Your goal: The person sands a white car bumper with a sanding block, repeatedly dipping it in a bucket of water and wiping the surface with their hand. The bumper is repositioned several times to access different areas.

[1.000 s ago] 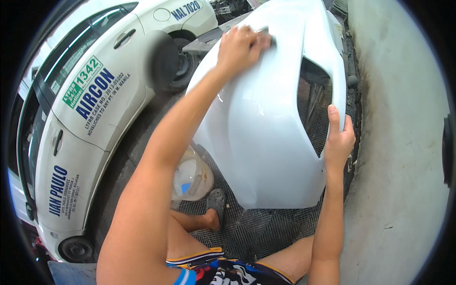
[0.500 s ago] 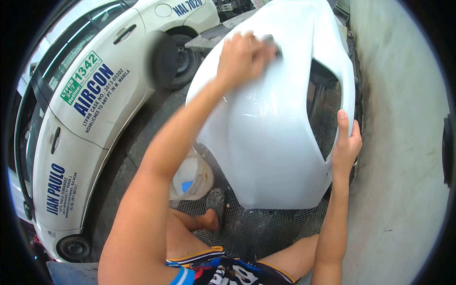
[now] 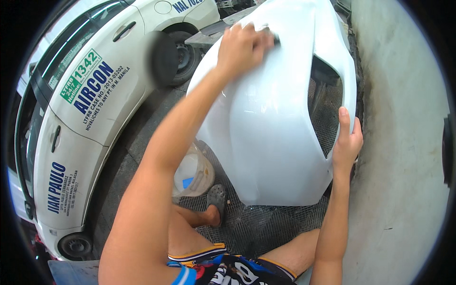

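While the right hand (image 3: pixel 347 142) steadies the white body panel (image 3: pixel 270 123) by its right edge, the left hand (image 3: pixel 244 47) is on the panel's upper part, left of its middle. The left fingers are bent together over a small dark object (image 3: pixel 275 40), holding it against the panel's face; blur hides its exact shape. The right fingers wrap the narrow strip beside the panel's opening, the thumb lying along the front and the other fingers curled around the outer side, so that the edge is pinched between them.

Left of the panel's lower half stands a whitish bucket (image 3: pixel 207 175) with a blue piece (image 3: pixel 188 183) inside. Just beside the panel's lower left edge is a foot in a grey clog (image 3: pixel 216 199). Below the panel spreads a dark, grid-patterned floor (image 3: pixel 266 225). Well to the panel's left is a white car (image 3: pixel 126 71), its nearer wheel (image 3: pixel 186 56) level with the panel's upper part. Along the panel's right side runs a pale, stained wall (image 3: pixel 399 142).
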A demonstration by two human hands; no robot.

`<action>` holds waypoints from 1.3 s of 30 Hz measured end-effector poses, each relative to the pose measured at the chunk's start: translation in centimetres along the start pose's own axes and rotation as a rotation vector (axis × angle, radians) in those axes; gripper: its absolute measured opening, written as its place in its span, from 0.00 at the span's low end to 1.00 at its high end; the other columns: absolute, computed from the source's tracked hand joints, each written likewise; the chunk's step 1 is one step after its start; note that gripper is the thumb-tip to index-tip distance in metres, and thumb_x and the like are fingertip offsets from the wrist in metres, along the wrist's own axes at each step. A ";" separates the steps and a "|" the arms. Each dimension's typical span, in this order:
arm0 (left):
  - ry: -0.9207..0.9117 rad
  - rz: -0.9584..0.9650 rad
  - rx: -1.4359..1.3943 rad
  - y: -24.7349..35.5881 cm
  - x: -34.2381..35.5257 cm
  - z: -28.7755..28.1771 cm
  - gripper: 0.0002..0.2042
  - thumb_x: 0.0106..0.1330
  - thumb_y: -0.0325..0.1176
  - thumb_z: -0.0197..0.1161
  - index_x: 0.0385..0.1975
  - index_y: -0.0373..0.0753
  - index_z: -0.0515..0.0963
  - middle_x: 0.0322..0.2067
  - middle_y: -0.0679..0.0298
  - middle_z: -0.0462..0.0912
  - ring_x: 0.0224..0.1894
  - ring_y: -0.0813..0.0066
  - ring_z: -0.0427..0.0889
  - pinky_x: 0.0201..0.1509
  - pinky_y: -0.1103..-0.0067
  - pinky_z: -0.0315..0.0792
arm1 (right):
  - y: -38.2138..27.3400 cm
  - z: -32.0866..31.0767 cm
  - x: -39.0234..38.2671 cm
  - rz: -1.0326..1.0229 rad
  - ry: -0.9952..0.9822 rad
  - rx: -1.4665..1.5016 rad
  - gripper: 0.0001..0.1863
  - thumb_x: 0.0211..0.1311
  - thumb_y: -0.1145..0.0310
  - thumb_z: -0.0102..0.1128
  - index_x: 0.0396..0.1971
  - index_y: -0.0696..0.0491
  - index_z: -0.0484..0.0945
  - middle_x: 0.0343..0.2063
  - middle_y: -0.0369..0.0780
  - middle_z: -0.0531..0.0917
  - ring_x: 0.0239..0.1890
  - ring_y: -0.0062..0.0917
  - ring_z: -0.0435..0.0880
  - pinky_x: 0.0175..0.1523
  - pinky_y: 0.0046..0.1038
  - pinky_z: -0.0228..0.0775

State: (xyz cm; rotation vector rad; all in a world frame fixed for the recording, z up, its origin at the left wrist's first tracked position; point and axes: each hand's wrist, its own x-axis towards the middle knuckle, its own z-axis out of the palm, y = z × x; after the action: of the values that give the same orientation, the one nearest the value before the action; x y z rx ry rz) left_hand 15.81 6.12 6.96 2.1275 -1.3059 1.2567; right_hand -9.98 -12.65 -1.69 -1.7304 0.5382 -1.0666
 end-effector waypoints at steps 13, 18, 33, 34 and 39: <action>0.117 0.337 -0.193 3.4 -2.8 -2.4 0.08 0.63 0.42 0.72 0.40 0.57 0.91 0.31 0.65 0.82 0.33 0.65 0.77 0.38 0.69 0.67 | 0.0 -0.2 -0.1 0.007 -0.019 -0.021 0.32 0.71 0.39 0.61 0.35 0.60 0.84 0.22 0.38 0.81 0.25 0.20 0.77 0.32 0.27 0.69; -0.068 -0.297 -0.025 -4.7 9.3 6.5 0.15 0.68 0.51 0.66 0.43 0.52 0.91 0.44 0.58 0.88 0.51 0.54 0.83 0.56 0.60 0.75 | 0.1 -0.1 -0.1 -0.011 0.022 -0.069 0.31 0.71 0.40 0.61 0.34 0.59 0.83 0.21 0.38 0.81 0.24 0.20 0.77 0.32 0.27 0.68; -0.139 -0.231 -0.021 -1.6 10.0 7.3 0.16 0.68 0.54 0.63 0.45 0.56 0.90 0.48 0.59 0.87 0.57 0.54 0.81 0.64 0.60 0.69 | 0.1 0.0 0.0 -0.016 0.037 -0.075 0.33 0.71 0.39 0.60 0.34 0.61 0.83 0.21 0.39 0.81 0.26 0.23 0.78 0.35 0.30 0.70; -0.088 -0.216 0.039 -0.9 10.3 7.3 0.16 0.67 0.54 0.63 0.45 0.56 0.90 0.48 0.59 0.87 0.56 0.54 0.81 0.62 0.60 0.70 | 0.1 0.0 0.0 0.012 0.031 -0.078 0.33 0.71 0.39 0.60 0.34 0.61 0.83 0.21 0.39 0.81 0.26 0.23 0.78 0.35 0.30 0.70; 0.009 -0.015 -0.118 8.0 -4.3 -2.9 0.11 0.63 0.44 0.72 0.44 0.57 0.91 0.41 0.61 0.86 0.45 0.63 0.80 0.51 0.67 0.70 | -0.1 -0.2 0.0 0.001 0.023 -0.078 0.33 0.71 0.38 0.60 0.35 0.61 0.84 0.22 0.40 0.82 0.27 0.25 0.79 0.36 0.31 0.71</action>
State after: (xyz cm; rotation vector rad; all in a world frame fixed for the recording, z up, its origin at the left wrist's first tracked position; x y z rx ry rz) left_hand 6.77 6.24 3.78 2.0443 -1.3241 1.1518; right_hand -10.12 -12.72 -1.62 -1.7865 0.6025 -1.0787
